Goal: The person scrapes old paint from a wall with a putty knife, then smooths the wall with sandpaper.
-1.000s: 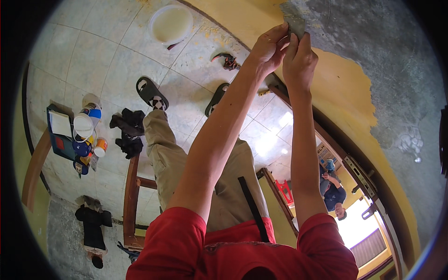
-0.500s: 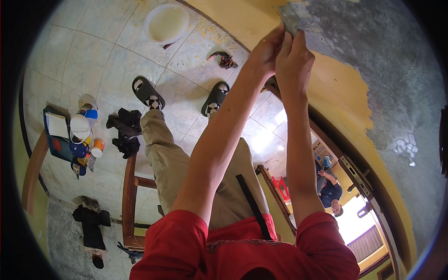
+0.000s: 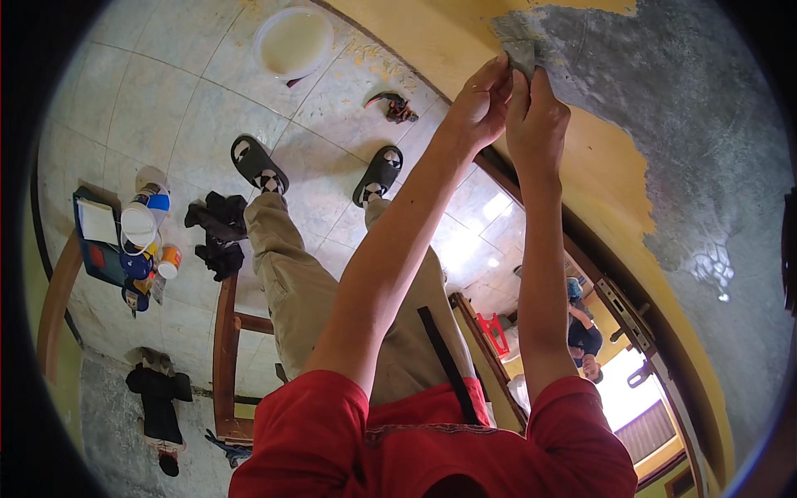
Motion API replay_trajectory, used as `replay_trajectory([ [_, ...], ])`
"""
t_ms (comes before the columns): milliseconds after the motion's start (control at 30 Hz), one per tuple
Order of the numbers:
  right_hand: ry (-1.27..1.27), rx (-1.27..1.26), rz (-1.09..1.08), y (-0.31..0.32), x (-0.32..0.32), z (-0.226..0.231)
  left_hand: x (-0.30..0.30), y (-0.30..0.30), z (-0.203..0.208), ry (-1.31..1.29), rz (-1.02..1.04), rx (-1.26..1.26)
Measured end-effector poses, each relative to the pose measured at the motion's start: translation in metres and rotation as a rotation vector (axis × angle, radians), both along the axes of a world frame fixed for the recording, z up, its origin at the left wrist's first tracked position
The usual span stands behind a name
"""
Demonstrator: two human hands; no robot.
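Both my arms reach up to the wall, where a small flat grey piece [image 3: 520,56], like a scraper blade, lies against the edge of the peeled paint. My right hand [image 3: 538,120] is closed on the lower end of this piece, thumb and fingers pinching it. Beside it, my left hand [image 3: 483,106] has bent fingers, with the fingertips at the left edge of the piece; whether they grip it is hard to see. Yellow paint [image 3: 598,158] meets a bare grey patch [image 3: 672,108] of the wall around my hands.
On the tiled floor stand a tub of pale liquid [image 3: 293,43], a tangled black-and-orange thing [image 3: 395,107], black cloth [image 3: 219,235], a white pail [image 3: 139,222] and a dark toolbox [image 3: 101,241]. A wooden frame [image 3: 226,357] is behind me. Another person [image 3: 585,336] is near the door [image 3: 635,319].
My hands have come slightly down and to the right along the wall. The left hand's fingers have loosened and drawn apart from the right hand. The view has shifted a little.
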State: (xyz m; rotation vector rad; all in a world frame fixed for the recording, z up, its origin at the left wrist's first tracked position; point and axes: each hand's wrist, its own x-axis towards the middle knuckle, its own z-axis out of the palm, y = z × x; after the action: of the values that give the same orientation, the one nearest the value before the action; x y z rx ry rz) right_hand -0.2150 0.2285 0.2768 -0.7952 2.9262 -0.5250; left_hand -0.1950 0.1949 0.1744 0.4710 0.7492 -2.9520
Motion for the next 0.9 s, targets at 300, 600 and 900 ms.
replay_trajectory([
  [300, 0.055, -0.019, -0.004, 0.001, 0.004, -0.023, -0.004, -0.008, -0.007, -0.034, 0.054, -0.126],
  [600, 0.050, -0.220, -0.085, -0.003, 0.005, -0.039, -0.004, -0.026, -0.010, -0.183, 0.002, -0.346],
  [900, 0.001, -0.308, -0.208, -0.008, 0.008, -0.048, -0.005, -0.036, -0.019, -0.209, -0.052, -0.440],
])
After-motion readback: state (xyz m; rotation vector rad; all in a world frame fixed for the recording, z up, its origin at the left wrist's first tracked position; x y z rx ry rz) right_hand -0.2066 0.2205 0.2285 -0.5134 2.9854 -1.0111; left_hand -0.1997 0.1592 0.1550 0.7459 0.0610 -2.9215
